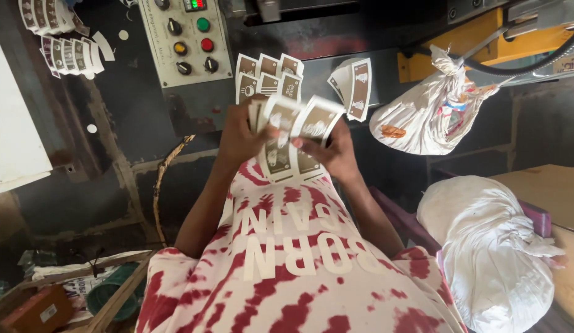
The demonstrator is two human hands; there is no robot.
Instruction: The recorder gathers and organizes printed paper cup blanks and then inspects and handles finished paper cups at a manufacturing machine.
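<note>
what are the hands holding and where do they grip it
Both hands hold one fanned stack of brown-and-white printed paper blanks: the left hand grips its left edge, the right hand its right side.

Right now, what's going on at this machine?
A person in a red and white shirt holds a fanned stack of brown and white printed card blanks in both hands, left hand and right hand, in front of a machine's control panel. More blanks rest against the machine behind. A tied white bag hangs to the right, and a larger white bundle lies below it.
</note>
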